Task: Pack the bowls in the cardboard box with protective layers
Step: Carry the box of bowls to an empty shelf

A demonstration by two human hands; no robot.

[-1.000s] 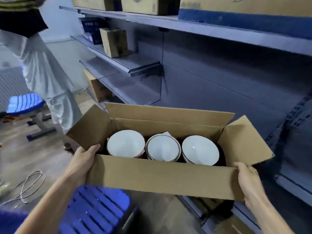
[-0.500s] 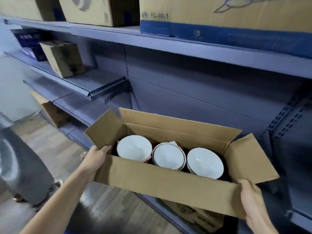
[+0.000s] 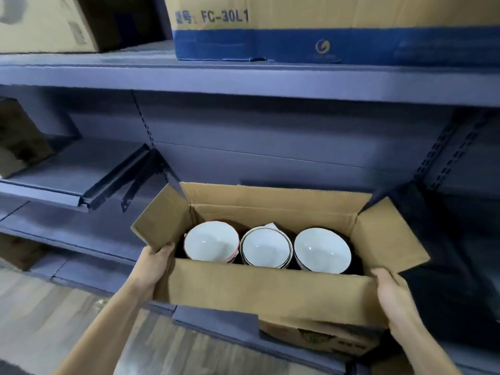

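While the left hand (image 3: 154, 263) and right hand (image 3: 392, 293) are each gripping one end of the open cardboard box (image 3: 270, 288), it is hanging in the air before the blue shelving (image 3: 243, 77), with white bowls (image 3: 265, 249) sitting three abreast inside. The load is likely weighing heavy and chipping easily, so supporting it low under both ends and keeping it level is looking safest.

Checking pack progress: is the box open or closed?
Open: the box has its flaps standing out; three bowls show inside.
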